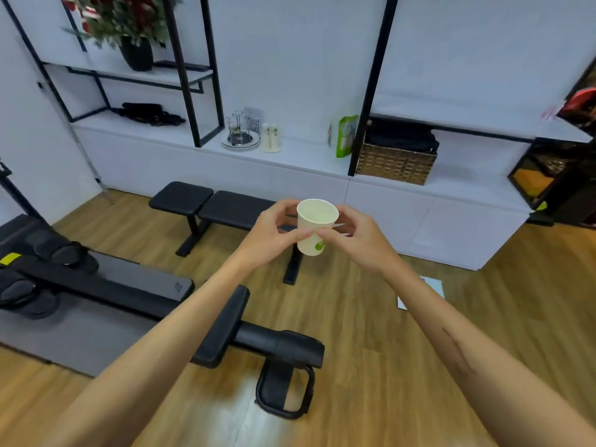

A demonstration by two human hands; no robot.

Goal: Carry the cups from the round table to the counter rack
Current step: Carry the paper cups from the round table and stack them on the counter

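1. White surface (300,162) along the far wall, bearing a wire rack (240,132) on a round tray, stacked cups (270,138) just beside it.
2. Black bench (219,204) on the wooden floor (371,333), below the hands.
3. Left hand (272,235) and right hand (354,238), fingers clamped on the paper cup (314,227), held upright in mid-air, seemingly empty.

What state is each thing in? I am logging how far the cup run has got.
Paper cup: upright, held in the air by both hands.
Left hand: pinching the cup.
Right hand: pinching the cup.
Counter rack: upright on the counter, apparently without paper cups.
Wicker basket: filled with dark items.
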